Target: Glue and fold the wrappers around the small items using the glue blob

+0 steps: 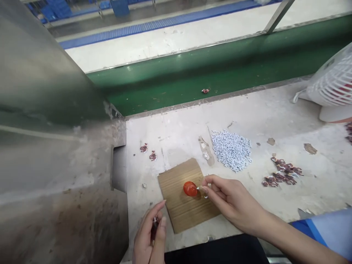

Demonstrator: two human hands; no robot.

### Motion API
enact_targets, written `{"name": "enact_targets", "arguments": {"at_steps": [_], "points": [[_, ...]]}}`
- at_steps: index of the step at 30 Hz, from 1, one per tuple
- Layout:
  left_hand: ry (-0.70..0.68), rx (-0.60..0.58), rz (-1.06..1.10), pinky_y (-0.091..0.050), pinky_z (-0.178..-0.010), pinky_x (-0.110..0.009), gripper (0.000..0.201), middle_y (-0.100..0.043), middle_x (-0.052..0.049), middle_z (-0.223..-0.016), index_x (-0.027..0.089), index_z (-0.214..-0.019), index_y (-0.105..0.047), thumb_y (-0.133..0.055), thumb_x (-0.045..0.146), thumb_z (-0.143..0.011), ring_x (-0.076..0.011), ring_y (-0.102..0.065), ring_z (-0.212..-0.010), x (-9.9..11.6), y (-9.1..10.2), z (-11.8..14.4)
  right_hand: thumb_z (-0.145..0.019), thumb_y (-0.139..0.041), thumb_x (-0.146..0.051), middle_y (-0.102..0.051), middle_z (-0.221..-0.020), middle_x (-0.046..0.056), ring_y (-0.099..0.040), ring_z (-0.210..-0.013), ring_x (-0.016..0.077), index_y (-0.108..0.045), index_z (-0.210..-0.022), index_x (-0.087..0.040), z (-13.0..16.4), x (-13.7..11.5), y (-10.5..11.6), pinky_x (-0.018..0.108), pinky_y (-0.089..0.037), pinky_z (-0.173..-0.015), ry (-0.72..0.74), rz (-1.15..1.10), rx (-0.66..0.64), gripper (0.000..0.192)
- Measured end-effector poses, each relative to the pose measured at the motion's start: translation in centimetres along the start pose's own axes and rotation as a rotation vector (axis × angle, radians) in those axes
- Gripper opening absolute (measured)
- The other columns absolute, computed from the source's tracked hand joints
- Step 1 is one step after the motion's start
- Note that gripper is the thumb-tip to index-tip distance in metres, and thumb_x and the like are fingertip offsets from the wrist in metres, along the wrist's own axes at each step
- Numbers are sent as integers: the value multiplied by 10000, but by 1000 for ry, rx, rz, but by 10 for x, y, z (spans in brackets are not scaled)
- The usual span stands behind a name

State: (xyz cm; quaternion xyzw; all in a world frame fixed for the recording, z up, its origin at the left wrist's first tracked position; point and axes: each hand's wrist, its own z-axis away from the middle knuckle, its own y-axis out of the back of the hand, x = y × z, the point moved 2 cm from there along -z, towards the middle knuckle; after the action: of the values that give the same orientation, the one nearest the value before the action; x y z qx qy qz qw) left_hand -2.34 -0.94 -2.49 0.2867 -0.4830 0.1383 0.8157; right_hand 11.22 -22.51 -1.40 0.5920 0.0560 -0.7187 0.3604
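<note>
A brown piece of cardboard (178,216) lies on the worktable, with a small, glossy orange-red round thing (189,188) on it. It looks like a blob or shallow cap of red paste; I cannot tell which. At its right edge, my right hand (233,200) pinches a small white piece (199,188), whose tip touches or nearly touches the red. Left of the cardboard's lower corner, my left hand (150,234) is curled around a small dark brown figure (154,227), mostly hidden by the fingers. A pile of small pale-blue pieces (231,150) lies beyond my right hand.
Several small brown figures (283,172) lie at the right, and two more (148,151) at the left. A metal panel (63,165) rises on the left. Beyond the table runs a green conveyor belt (170,88). A white fan (332,84) stands at the far right.
</note>
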Motion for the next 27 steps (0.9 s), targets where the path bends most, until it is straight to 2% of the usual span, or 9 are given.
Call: {"name": "enact_targets", "arguments": {"at_steps": [2, 4, 7, 11, 15, 17, 20, 23, 27], "points": [[8, -21, 25, -537, -859, -248, 418, -739, -29, -966, 252, -1041, -826, -773, 631, -873, -196, -679, -906, -1, 2, 0, -1107, -470, -418, -355, -595, -89, -325, -526, 135, -610, -955, -204, -2, 1, -2, 288, -228, -562, 15, 69, -14, 298], [3, -18, 50, -512, -898, -251, 402, -721, -23, -945, 254, -931, -806, -765, 649, -868, -197, -652, -920, -1, 3, -1, -1109, -456, -385, -370, -589, -88, -339, -521, 139, -614, -971, -205, -1, 0, -3, 290, -235, -563, 23, 120, -8, 277], [80, -4, 105, -467, -914, -213, 389, -690, -2, -918, 264, -918, -783, -750, 650, -879, -177, -611, -945, 0, 4, -3, -1109, -446, -356, -375, -579, -90, -342, -511, 144, -627, -1014, -205, 2, 0, -3, 292, -236, -558, 35, 164, 3, 254], [126, -9, 163, -474, -836, -178, 435, -605, 22, -786, 247, -898, -753, -765, 681, -857, -148, -567, -835, 1, 6, -5, -1117, -459, -349, -419, -593, -74, -365, -518, 144, -627, -998, -208, 4, 0, -3, 293, -247, -567, 39, 176, 0, 249], [76, -64, 29, -522, -899, -182, 449, -761, -9, -942, 264, -1127, -808, -746, 645, -899, -161, -698, -969, 4, 7, -4, -1124, -497, -376, -437, -611, -59, -369, -532, 142, -629, -978, -205, 4, 0, -4, 293, -248, -579, 23, 151, -6, 260], [31, -103, -39, -560, -929, -195, 388, -824, -16, -990, 281, -1111, -836, -772, 595, -892, -176, -757, -1007, 5, 8, -4, -1125, -511, -387, -420, -612, -59, -354, -537, 142, -643, -994, -204, 5, 1, -4, 296, -236, -583, 8, 115, -3, 261], [-85, -104, -78, -618, -935, -230, 199, -862, -12, -997, 316, -941, -882, -825, 489, -861, -200, -801, -986, 4, 11, -8, -1123, -538, -432, -341, -604, -75, -286, -542, 138, -658, -1026, -203, 7, 1, -2, 303, -188, -581, -26, 6, 22, 277], [-179, -59, -63, -656, -942, -268, 100, -864, -7, -1058, 343, -869, -888, -857, 432, -835, -222, -819, -1000, 2, 16, -14, -1108, -558, -555, -274, -641, -82, -232, -586, 133, -619, -992, -201, 11, -3, 1, 292, -178, -583, -106, -209, 44, 377], [-237, -39, -60, -644, -862, -158, 152, -868, -9, -997, 333, -821, -888, -898, 483, -798, -179, -828, -913, 1, 16, -17, -1048, -578, -655, -233, -631, -108, -146, -544, 104, -510, -964, -226, 21, -16, -3, 240, -187, -515, -288, -601, -80, 443]]}}
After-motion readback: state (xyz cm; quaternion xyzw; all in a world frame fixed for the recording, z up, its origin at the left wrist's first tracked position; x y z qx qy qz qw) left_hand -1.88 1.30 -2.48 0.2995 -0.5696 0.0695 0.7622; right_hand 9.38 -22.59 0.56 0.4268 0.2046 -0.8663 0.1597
